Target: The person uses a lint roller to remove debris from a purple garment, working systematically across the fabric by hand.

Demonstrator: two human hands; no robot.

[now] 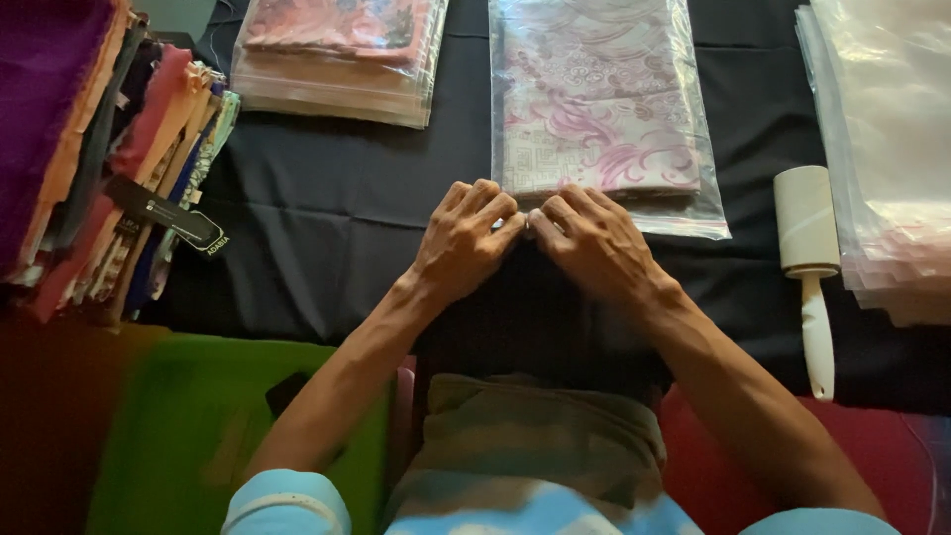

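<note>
Head view: left hand (pixel 464 241) and right hand (pixel 592 241) pinch bagged fabric (pixel 594 109) on black tablecloth (pixel 327 198).

Near open edge of the clear plastic bag holding pink patterned fabric (pixel 594 109) lies hidden under both hands. Stack of empty clear bags (pixel 892 149) and pile of folded coloured fabrics (pixel 89 149) run off frame.

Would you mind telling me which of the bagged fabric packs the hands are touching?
The single pink-and-white patterned pack in the middle: the left hand and right hand press its near edge, whereas the stacked packs lie untouched further left.
</note>
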